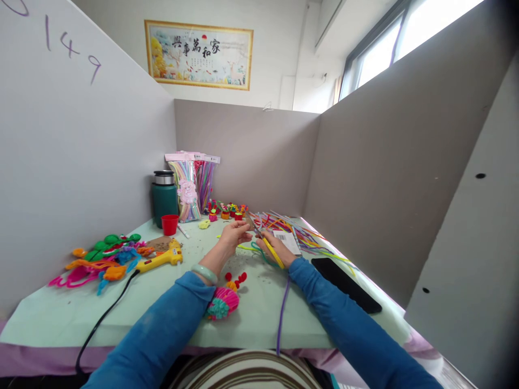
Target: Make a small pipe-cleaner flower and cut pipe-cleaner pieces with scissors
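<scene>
My right hand (280,249) is closed around yellow-handled scissors (274,253), whose blades point up and away to the left. Close to the blades, my left hand (232,237) has its fingers pinched together; whatever is between them is too small to make out. Below the hands lie a green pipe cleaner (261,254) and a yellow one. A purple pipe cleaner (283,313) runs from near my right wrist to the table's front edge. Beside my left forearm sits a pink and teal fuzzy figure (224,301) with red and orange parts.
Left are a yellow glue gun (160,260), a pile of coloured pipe-cleaner pieces (109,256), a red cup (170,224) and a green bottle (165,200). Bagged pipe cleaners (186,189) and small potted figures (225,212) stand behind. Loose pipe cleaners (300,232) and a black phone (346,284) lie right.
</scene>
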A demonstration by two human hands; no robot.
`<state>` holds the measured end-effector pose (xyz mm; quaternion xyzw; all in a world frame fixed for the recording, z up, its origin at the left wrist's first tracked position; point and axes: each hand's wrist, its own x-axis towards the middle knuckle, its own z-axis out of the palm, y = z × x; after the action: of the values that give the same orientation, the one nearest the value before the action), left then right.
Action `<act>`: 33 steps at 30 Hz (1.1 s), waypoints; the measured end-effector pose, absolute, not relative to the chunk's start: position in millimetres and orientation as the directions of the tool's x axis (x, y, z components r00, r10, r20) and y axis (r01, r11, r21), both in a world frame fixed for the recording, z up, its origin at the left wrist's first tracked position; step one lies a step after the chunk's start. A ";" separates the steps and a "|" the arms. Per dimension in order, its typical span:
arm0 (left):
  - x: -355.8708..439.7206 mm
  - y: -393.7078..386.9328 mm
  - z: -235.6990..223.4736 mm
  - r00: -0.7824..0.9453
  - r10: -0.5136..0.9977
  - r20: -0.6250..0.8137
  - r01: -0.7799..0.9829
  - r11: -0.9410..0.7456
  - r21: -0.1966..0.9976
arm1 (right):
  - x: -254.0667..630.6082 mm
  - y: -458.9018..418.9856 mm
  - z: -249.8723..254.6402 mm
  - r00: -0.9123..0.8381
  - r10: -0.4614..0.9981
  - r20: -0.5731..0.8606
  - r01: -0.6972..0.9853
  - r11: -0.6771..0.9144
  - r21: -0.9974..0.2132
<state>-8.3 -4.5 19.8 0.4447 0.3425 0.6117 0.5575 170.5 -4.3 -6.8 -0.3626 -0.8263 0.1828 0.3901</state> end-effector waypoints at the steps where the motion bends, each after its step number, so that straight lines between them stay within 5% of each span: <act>1: -8.5 -4.4 19.6 0.019 0.987 0.162 -0.376 -0.143 0.915 | 170.5 -4.1 -7.0 -0.432 0.742 0.513 0.453 0.670 -0.588; 33: -17.6 2.0 21.7 -0.064 0.981 0.183 -0.375 -0.193 0.907 | 172.1 -4.1 -4.9 -0.442 0.747 0.496 0.465 0.664 -0.586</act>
<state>-17.6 2.0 21.7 0.4327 0.3500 0.6399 0.5299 172.1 -4.1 -4.9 -0.3658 -0.8285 0.1851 0.3813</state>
